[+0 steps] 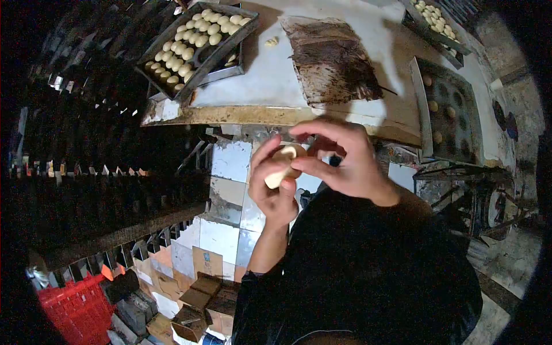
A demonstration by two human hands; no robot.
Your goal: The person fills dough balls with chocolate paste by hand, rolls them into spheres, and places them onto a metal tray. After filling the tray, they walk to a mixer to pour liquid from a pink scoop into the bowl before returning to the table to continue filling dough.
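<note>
Fingers curled around a pale yellow piece of dough (277,178), my left hand (270,187) holds it up in front of the table edge. My right hand (351,161) is curved at the dough's right side, its thumb tip pressing against it. The fingers partly hide the dough, so its whole shape cannot be made out. On the table beyond lies a dark, brown-smeared sheet (330,60), with a small dough scrap (271,42) to its left. A tray (221,49) at the back left holds many round dough balls (201,40) in rows.
A dark tray (422,118) with several dough balls stands on the right. Another tray of dough balls (434,20) sits at the far right back. Dark racks fill the left. Below are a red crate (75,310), cardboard boxes (201,293) and a tiled floor (221,238).
</note>
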